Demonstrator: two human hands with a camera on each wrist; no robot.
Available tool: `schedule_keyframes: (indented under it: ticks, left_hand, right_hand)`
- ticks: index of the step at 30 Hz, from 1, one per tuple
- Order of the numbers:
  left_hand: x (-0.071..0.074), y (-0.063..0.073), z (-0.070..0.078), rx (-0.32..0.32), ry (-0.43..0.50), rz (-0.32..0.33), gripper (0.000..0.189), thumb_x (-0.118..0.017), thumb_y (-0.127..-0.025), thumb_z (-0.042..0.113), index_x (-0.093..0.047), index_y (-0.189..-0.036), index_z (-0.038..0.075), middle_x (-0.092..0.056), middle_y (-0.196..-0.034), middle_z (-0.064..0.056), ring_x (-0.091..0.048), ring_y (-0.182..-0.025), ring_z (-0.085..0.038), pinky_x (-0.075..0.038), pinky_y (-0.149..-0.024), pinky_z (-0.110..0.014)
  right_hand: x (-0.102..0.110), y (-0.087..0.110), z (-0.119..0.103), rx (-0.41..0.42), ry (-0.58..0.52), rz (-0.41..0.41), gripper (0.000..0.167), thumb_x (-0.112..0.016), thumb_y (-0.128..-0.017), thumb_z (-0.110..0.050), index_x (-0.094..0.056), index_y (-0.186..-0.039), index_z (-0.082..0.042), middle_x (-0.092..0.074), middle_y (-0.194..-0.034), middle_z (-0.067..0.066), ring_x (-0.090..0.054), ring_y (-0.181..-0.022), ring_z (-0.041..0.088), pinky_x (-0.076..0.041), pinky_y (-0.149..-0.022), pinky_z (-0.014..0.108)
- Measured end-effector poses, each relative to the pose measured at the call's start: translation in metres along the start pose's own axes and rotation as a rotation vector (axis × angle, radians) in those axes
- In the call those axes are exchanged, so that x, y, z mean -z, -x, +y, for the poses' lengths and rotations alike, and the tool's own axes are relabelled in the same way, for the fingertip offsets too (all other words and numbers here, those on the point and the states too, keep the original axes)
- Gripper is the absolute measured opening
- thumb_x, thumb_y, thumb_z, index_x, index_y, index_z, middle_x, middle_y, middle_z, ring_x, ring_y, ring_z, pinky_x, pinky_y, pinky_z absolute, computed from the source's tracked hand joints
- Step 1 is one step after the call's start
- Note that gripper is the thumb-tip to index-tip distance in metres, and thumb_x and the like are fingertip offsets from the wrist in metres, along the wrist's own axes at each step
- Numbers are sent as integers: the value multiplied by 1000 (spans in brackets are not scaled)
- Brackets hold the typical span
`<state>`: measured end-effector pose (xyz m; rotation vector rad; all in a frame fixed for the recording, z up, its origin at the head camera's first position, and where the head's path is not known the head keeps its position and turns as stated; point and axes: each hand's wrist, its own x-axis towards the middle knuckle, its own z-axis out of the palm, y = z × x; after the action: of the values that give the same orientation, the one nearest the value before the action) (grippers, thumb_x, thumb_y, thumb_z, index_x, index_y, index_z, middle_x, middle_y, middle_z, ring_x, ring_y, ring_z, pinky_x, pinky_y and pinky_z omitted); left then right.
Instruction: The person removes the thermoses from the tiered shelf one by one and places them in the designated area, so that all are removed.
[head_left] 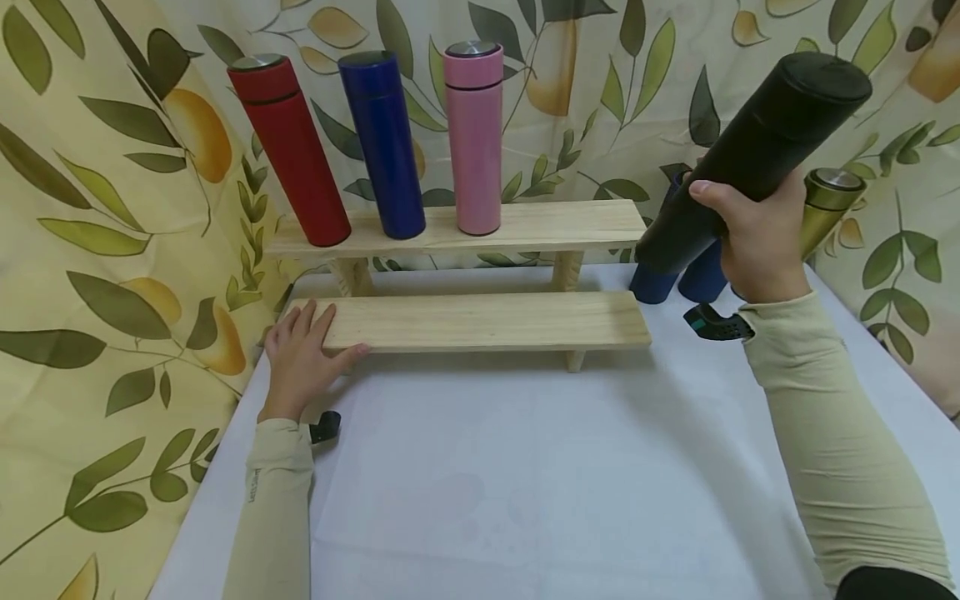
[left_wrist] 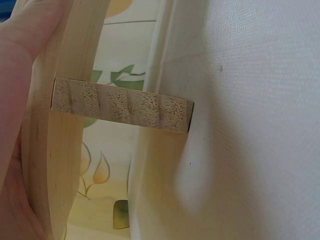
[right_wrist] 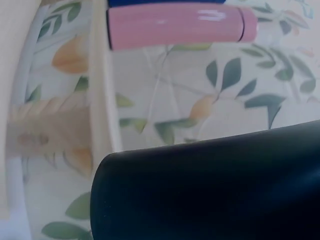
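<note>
A leaf-and-fruit-print curtain (head_left: 112,300) hangs behind and to the left of a white-covered bench (head_left: 480,483), where a two-tier wooden stand (head_left: 487,323) sits toward the back. A black bottle (head_left: 757,158), tilted with its capped end up and to the right, is held in the air at the stand's right side, its base just beside the end of the upper tier (head_left: 558,225); whether the two touch cannot be told. On that tier, from left to right, stand a red bottle (head_left: 292,158), a blue bottle (head_left: 384,150) and a pink bottle (head_left: 474,150). The person's right hand (head_left: 761,233) has its grip wrapped around the black bottle, thumb across the near side. The left hand (head_left: 300,358) rests on the left end of the lower tier, its grip relaxed, fingers extended over the wood and thumb along the front edge. Behind the right hand, partly hidden, are a gold bottle (head_left: 825,204) and two dark blue containers (head_left: 654,285). A small dark device (head_left: 716,323) shows at the right wrist.
</note>
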<state>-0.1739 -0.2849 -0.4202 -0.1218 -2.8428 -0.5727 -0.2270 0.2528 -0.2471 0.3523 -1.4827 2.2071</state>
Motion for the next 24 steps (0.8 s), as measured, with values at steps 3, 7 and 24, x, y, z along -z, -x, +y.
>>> schedule_keyframes:
  ticks: [3, 7, 24]
  left_hand:
    - [2, 1, 1, -2, 5, -1, 103, -68, -92, 72, -42, -162, 1, -26, -169, -30, -17, -155, -51, -3, -119, -71]
    - [3, 4, -1, 7, 5, -4, 101, -68, -93, 70, -42, -162, 1, -26, -170, -31, -17, -154, -52, -3, -118, -72]
    - [2, 1, 2, -2, 16, 3, 101, -69, -93, 69, -43, -162, 1, -27, -169, -30, -17, -155, -51, -3, -118, -72]
  right_hand:
    - [10, 2, 3, -32, 45, 15, 73, -75, -87, 17, -48, -147, -14, -50, -138, 11, -54, -122, 27, -48, -104, 39]
    - [21, 3, 10, -68, 97, 20, 74, -75, -89, 16, -47, -149, -16, -47, -141, 8, -47, -127, 24, -45, -104, 38]
    - [57, 16, 45, -195, 254, 39, 75, -77, -95, 4, -40, -154, -23, -44, -147, 2, -43, -133, 20, -22, -125, 55]
